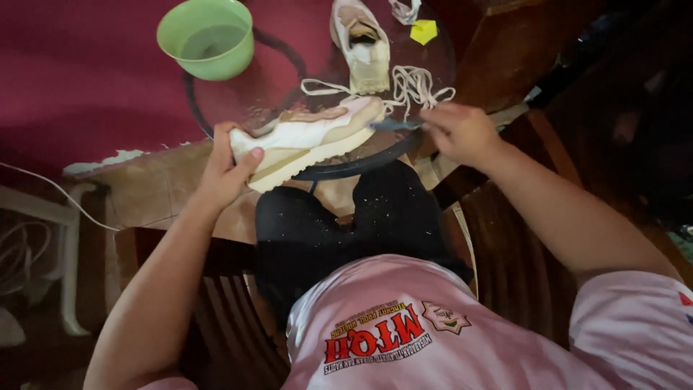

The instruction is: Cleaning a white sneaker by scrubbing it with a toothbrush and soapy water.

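Note:
My left hand (225, 167) grips the heel of a cream and white sneaker (310, 139) that lies on its side at the near edge of a round glass table (346, 167). My right hand (459, 131) is closed on a thin dark brush (395, 125), and the brush tip touches the sneaker's toe. A second cream sneaker (363, 45) without laces stands farther back on the table. Loose white laces (415, 85) lie between the two shoes, just beyond my right hand.
A green plastic bowl (208, 37) holding water stands at the table's far left. A small yellow object (424, 31) lies near the far shoe. Wooden chair arms (538, 144) flank my lap. A white cable (50, 191) runs over the floor at left.

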